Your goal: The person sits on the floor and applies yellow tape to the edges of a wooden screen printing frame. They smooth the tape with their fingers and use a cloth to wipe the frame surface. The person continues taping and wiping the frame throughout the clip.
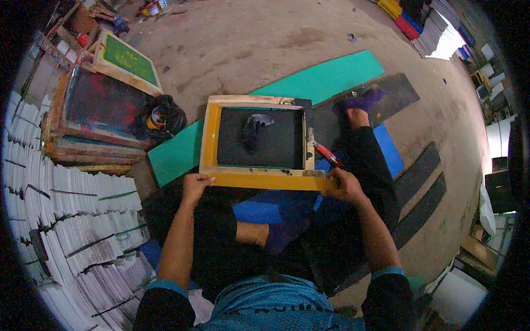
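Observation:
A yellow-framed printing screen (pixel 258 179) with a dark mesh lies in front of me on the floor. A blob of dark ink (pixel 255 128) sits on the mesh. My left hand (pixel 196 186) grips the near rail at its left corner. My right hand (pixel 345 187) holds the near right corner. A red-handled tool (pixel 327 154) rests along the frame's right side, just above my right hand. My leg stretches out to the right, its foot in a purple sock (pixel 361 101).
Stacked wooden screens (pixel 99 118) stand at the left, one green-meshed (pixel 130 58). A black ink tin (pixel 163 117) sits beside them. Rows of white printed sheets (pixel 72 220) cover the left floor. Green (pixel 326 77), blue (pixel 386 146) and black mats (pixel 422 168) lie around.

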The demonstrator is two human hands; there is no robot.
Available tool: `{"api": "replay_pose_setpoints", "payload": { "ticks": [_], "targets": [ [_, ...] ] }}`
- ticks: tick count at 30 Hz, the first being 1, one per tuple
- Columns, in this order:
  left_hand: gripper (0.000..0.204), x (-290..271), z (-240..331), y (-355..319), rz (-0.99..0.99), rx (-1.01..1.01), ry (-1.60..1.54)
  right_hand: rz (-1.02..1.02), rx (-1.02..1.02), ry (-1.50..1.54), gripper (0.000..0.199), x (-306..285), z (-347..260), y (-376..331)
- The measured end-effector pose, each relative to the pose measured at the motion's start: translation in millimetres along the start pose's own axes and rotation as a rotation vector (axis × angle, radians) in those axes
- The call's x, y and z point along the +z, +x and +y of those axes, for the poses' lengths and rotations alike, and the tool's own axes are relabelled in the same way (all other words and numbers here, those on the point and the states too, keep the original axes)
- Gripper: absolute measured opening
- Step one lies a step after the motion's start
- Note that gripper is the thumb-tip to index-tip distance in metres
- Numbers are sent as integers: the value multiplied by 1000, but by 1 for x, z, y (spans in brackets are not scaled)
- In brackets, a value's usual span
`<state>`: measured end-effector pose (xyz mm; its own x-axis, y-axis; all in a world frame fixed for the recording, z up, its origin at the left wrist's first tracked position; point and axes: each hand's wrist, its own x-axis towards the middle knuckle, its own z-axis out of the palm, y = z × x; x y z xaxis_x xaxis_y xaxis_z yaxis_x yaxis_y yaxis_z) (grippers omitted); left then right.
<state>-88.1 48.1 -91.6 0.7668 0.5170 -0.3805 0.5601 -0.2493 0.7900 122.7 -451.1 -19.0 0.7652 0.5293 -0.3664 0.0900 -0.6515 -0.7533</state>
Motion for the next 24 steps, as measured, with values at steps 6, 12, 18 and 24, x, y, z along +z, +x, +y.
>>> {"api": "replay_pose_setpoints", "payload": {
  "ticks": [6, 12, 18, 24],
  "targets": [
    [26, -4, 3, -4, -6, -60, -46, 30, -67, 69, 57, 6, 17, 4],
    [30, -10, -11, 4, -101, -127, -413, 72, -173, -130, 56, 3, 30, 5],
    [28, -8, 44, -15, 64, -107, -241, 53, -131, 59, 53, 1, 14, 1],
    [26, -1, 28, 3, 94, -67, -124, 119, -380, -666, 48, -5, -12, 1]
  ]
}}
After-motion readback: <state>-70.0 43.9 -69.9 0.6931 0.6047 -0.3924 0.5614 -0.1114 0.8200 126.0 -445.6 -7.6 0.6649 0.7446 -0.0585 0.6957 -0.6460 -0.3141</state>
